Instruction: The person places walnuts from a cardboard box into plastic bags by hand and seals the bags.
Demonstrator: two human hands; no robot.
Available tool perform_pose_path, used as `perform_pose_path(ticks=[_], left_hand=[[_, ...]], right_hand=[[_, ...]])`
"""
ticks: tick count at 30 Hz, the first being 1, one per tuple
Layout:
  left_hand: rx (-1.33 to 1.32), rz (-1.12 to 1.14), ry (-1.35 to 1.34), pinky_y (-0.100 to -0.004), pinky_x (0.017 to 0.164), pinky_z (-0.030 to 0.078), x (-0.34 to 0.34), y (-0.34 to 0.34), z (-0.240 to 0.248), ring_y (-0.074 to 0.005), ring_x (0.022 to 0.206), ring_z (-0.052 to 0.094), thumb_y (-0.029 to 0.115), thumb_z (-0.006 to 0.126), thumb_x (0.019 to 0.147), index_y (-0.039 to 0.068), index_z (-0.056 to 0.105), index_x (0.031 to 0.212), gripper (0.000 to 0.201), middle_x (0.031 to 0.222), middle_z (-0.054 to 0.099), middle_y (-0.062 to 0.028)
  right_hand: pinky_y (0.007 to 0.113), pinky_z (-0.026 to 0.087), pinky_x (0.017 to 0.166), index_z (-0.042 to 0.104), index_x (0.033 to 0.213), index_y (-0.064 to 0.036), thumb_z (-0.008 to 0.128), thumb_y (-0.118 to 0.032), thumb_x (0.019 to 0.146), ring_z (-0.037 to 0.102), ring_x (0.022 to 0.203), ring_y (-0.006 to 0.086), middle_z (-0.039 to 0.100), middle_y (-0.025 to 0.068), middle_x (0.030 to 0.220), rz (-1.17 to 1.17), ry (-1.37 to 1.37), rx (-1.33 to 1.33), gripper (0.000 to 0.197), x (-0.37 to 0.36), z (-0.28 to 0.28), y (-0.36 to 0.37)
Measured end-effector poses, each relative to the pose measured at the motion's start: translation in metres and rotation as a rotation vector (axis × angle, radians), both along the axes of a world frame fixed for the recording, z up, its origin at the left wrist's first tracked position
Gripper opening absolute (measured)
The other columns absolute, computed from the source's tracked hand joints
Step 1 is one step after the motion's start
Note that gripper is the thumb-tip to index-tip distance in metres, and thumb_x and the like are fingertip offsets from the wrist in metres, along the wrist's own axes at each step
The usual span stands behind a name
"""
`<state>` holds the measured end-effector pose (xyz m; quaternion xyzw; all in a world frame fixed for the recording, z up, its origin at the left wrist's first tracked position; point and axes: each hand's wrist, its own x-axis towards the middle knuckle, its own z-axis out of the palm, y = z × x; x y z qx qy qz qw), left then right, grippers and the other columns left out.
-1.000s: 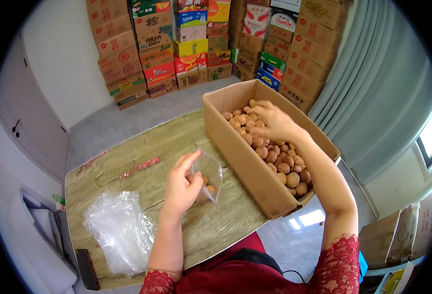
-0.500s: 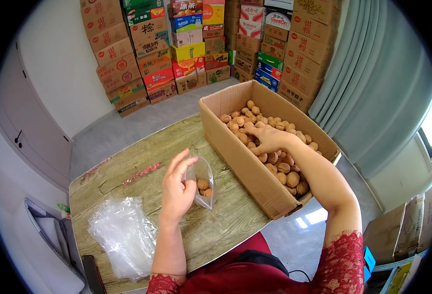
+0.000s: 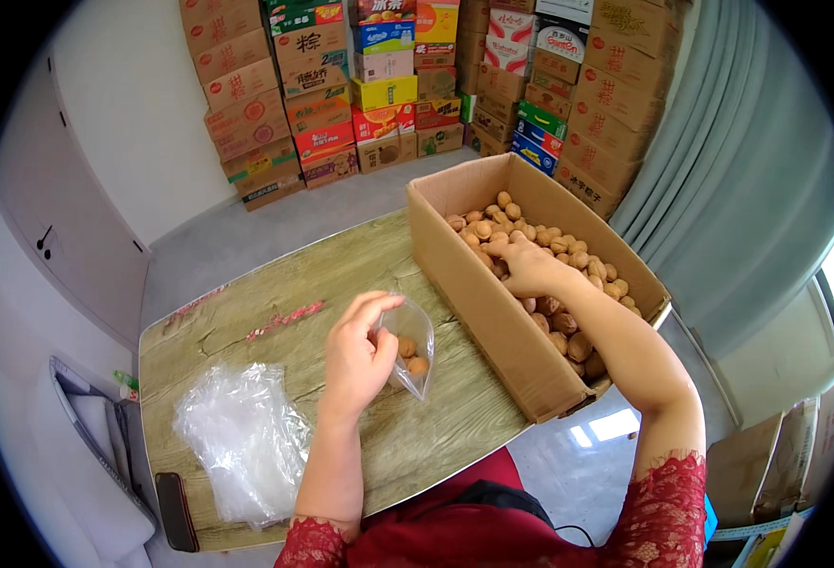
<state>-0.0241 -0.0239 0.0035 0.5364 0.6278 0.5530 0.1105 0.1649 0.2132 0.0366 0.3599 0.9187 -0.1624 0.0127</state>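
Observation:
My left hand [image 3: 358, 352] is closed on the rim of a clear plastic bag [image 3: 422, 329], which hangs with its mouth spread above the wooden-topped table. A few walnuts [image 3: 417, 364] lie in the bottom of this bag. Inside the long cardboard box [image 3: 474, 308], my right hand [image 3: 533, 268] presses into a heap of walnuts [image 3: 563, 244]. Its fingers curl down around some of them, and the fingertips are partly hidden among the nuts. Left of my left forearm lies a loose pile of clear plastic bags [image 3: 242, 440].
A dark phone [image 3: 177, 511] rests at the table's [image 3: 275, 293] near left corner. The walnut box overhangs the table's right side. Stacked cartons [image 3: 318, 104] line the far wall, a grey-blue curtain [image 3: 729, 189] hangs at right, and more cartons [image 3: 767, 464] stand at lower right.
My right hand's fingers, spread over the walnuts before, are now more curled into them. My left hand's fingers have bent further over the bag's rim. The whole view has shifted slightly.

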Motion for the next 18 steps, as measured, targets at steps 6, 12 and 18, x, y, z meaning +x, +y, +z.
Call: perform_pose_path(ticks=[6,12,18], left_hand=[[-0.067,-0.008,0.044,-0.0268,0.061,0.049,0.003,-0.001,0.006,-0.0126,0.063,0.060,-0.008,0.050,0.074,0.004,0.068,0.121,0.051,0.137,0.063,-0.0104],[-0.068,-0.102,-0.027,-0.0240,0.059,0.046,0.000,0.000,0.002,-0.0093,0.063,0.057,-0.008,0.049,0.076,0.003,0.067,0.122,0.051,0.137,0.062,-0.0085],[0.027,-0.142,-0.175,-0.0195,0.056,0.040,-0.003,0.001,-0.006,-0.0024,0.063,0.047,-0.009,0.053,0.084,-0.001,0.064,0.123,0.042,0.127,0.059,-0.0054]], right_hand=[[0.045,0.051,0.095,0.061,0.126,-0.0089,0.083,-0.034,0.071,0.059,0.116,0.0400,0.055,0.0253,0.120,0.012,0.104,0.080,0.064,0.001,-0.013,0.005],[0.043,0.051,0.091,0.065,0.111,-0.0053,0.084,-0.032,0.068,0.064,0.108,0.0347,0.066,0.0201,0.108,0.063,0.129,0.036,0.054,-0.003,-0.006,0.009],[0.043,0.053,0.085,0.066,0.102,-0.0033,0.083,-0.031,0.069,0.066,0.100,0.0339,0.068,0.0186,0.105,0.044,0.193,0.086,0.047,0.001,-0.012,0.013]])
